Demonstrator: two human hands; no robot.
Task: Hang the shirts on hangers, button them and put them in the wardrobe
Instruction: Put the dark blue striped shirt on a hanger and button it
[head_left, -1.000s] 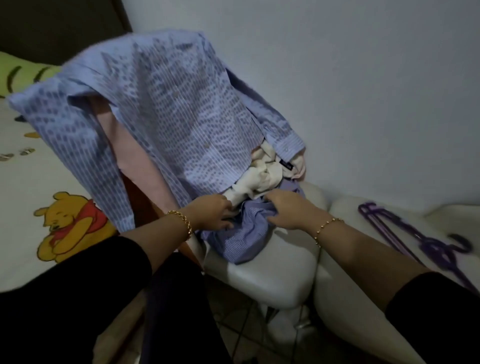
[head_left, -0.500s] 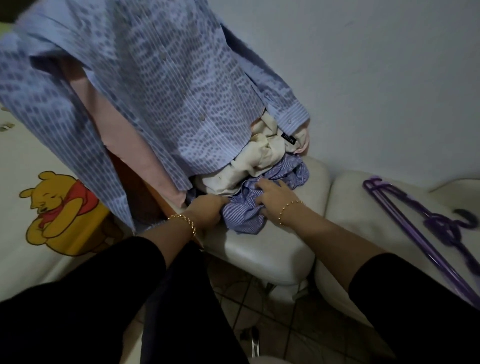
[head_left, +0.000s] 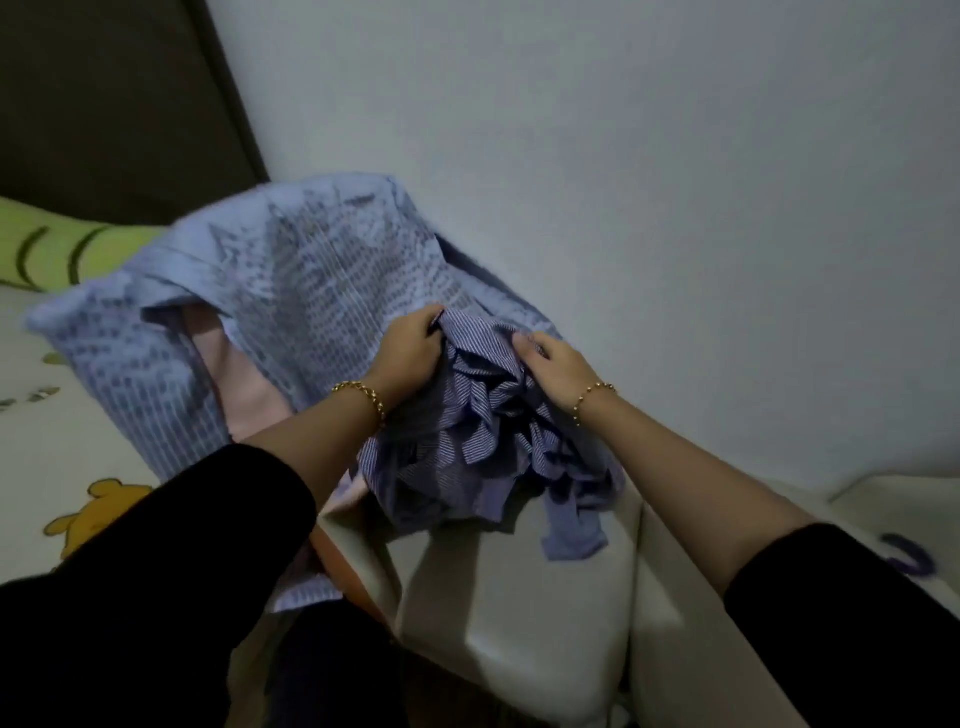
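A crumpled dark blue striped shirt (head_left: 467, 447) hangs lifted above the white chair seat (head_left: 498, 597). My left hand (head_left: 410, 348) grips its upper edge on the left, and my right hand (head_left: 550, 364) grips the bunched cloth on the right. Behind it a light blue striped shirt (head_left: 291, 291) is draped over the chair back, with a pink shirt (head_left: 249, 384) underneath. The hook of a purple hanger (head_left: 909, 556) shows at the far right edge.
A second white seat (head_left: 727, 649) stands against the first on the right. The bed with a cartoon bear sheet (head_left: 78, 467) and a green pillow (head_left: 57, 249) lies on the left. The white wall (head_left: 675, 182) is close behind the chairs.
Both hands have lifted the dark blue striped shirt up off the chair seat. The cream garment seen earlier is out of sight. The camera has tilted, so most of the purple hanger has left the view.
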